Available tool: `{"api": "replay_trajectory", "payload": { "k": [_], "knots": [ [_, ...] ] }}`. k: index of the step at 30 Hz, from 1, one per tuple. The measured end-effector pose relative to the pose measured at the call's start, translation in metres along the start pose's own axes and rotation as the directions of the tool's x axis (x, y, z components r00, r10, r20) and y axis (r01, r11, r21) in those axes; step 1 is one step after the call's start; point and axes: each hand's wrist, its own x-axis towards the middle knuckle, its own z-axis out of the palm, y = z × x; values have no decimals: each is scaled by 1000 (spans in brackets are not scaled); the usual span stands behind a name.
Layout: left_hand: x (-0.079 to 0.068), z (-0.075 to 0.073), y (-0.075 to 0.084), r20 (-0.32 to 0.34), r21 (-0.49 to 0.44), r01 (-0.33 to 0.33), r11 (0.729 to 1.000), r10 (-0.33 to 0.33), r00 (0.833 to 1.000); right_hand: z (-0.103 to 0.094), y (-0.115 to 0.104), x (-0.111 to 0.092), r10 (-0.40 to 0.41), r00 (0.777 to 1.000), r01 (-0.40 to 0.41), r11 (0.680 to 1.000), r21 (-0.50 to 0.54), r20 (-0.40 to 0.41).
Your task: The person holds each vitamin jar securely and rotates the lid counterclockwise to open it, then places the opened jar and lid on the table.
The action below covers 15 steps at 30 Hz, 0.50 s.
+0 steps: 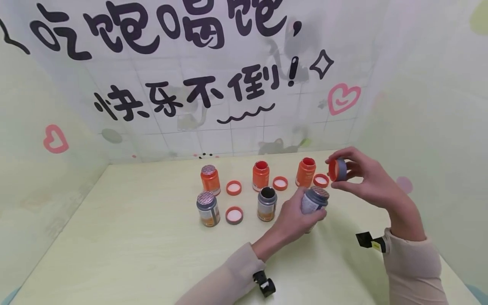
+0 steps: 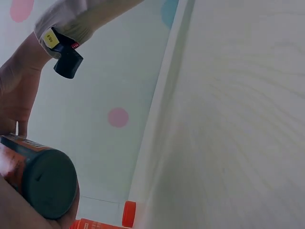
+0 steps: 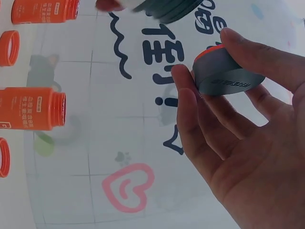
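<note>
My left hand point(image 1: 292, 217) grips a dark grey bottle point(image 1: 313, 202) whose mouth is covered by a patterned seal; its dark base point(image 2: 51, 183) faces the left wrist camera. To the right and a little higher, my right hand point(image 1: 364, 176) pinches a grey cap point(image 1: 342, 170) with an orange inside, between thumb and fingers. In the head view the cap's open side faces left, apart from the bottle. Close behind the held bottle stand an orange bottle point(image 1: 306, 173) without a cap and an orange cap point(image 1: 321, 180) lying inside up.
Left of my hands stand an uncapped grey bottle point(image 1: 267, 204), a sealed grey bottle point(image 1: 208, 209), a sealed orange bottle point(image 1: 210, 180) and an uncapped orange bottle point(image 1: 261, 176). Caps lie among them, including a grey-rimmed one point(image 1: 234, 215). A printed wall point(image 1: 244, 140) backs the table point(image 1: 145, 237).
</note>
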Motion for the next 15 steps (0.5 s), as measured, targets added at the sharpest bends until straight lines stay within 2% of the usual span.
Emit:
{"api": "replay_trajectory", "payload": {
  "k": [3,6,12,15],
  "knots": [
    [16,10,-3,24,-22,31,999,-31,999,-6,4,-1,-8,1000,8,1000,4,-17],
    [31,18,-7,17,20,49,999,-49,999,-10,5,-2,8,1000,-8,1000,3,-29],
    [51,26,-17,-101,169,40,985,-23,995,-13,2,-2,91,995,-89,995,38,-42],
    [55,28,-22,-150,218,72,973,-40,988,-14,2,-1,112,992,-110,993,46,-52]
  ]
}}
